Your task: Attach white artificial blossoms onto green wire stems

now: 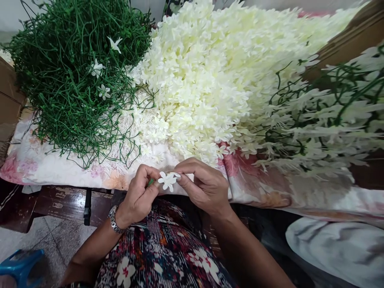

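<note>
Close in front of my body, my left hand (142, 194) pinches a short green plastic stem (151, 182), most of it hidden by the fingers. A white artificial flower (167, 181) sits between the two hands, at the tip of that stem. My right hand (205, 184) has thumb and forefinger closed on a white petal piece (177, 175) at the flower's right side. Whether that piece belongs to the same flower I cannot tell. Beyond my hands lies a large heap of cream-white artificial blossoms (204, 84).
A tangled pile of green plastic stems (75, 76) fills the back left of the floral cloth (99, 176). Assembled flower sprays (324, 132) lie at the right by a cardboard box (351, 40). A blue stool (21, 266) stands on the floor at lower left.
</note>
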Motion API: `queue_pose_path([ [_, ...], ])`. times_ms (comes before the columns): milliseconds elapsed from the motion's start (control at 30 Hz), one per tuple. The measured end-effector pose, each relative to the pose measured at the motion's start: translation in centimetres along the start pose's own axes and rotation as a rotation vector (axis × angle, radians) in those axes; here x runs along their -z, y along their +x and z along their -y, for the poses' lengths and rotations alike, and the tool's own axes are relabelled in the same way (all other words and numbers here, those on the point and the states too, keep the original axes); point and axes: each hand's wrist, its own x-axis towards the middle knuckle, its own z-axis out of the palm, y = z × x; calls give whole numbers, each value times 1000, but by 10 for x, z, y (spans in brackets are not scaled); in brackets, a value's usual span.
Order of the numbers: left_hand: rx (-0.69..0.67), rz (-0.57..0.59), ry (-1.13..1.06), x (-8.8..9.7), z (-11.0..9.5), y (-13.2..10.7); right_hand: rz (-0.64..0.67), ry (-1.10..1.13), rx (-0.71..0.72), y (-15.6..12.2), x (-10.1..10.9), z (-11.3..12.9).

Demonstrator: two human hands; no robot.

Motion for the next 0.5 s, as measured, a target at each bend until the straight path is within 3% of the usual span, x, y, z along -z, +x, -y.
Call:
queue_pose_path([
  [167,52,64,194,1,-9,4,-195,30,-21,11,15,1],
  [267,56,107,372,1,-12,8,9,146,40,17,19,10],
  [367,-42,132,498,0,-10,11,241,140,123,20,15,20],
  [500,-193,181,530,-1,-4,14,309,153,115,20,6,22],
])
